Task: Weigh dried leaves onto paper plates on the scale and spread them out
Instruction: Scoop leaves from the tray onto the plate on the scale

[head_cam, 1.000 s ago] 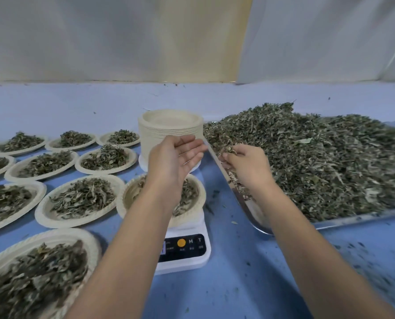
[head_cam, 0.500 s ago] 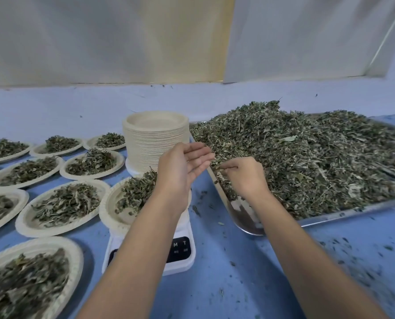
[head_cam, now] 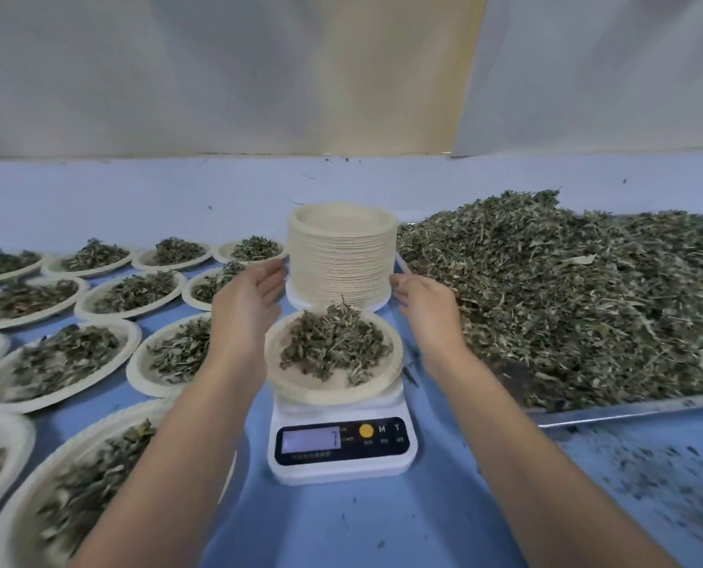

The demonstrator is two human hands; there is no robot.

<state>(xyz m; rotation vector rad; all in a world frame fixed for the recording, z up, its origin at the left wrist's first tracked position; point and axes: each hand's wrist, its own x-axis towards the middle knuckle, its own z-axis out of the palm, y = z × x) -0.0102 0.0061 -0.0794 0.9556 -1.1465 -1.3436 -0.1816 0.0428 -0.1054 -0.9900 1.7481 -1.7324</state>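
Both hands are empty, fingers straight and apart. The left hand [head_cam: 247, 305] is just left of the loaded paper plate [head_cam: 395, 375] and the right hand [head_cam: 427, 309] just right of it; neither is seen touching the rim. The plate sits centred on the scale [head_cam: 341, 473], with dried leaves [head_cam: 333, 342] mounded between the palms. The display [head_cam: 309, 440] is lit, digits too blurred to be read.

Step judged: reading confirmed, then the mound spread or the plate lifted off. The rim is best taken from both sides at once and kept level, since paper flexes and the leaves are loose. The stack of plates [head_cam: 341, 256] stands just beyond the fingertips and should not be knocked. The bulk pile [head_cam: 567, 301] lies outboard of the right hand, filled plates [head_cam: 67, 358] outboard of the left.
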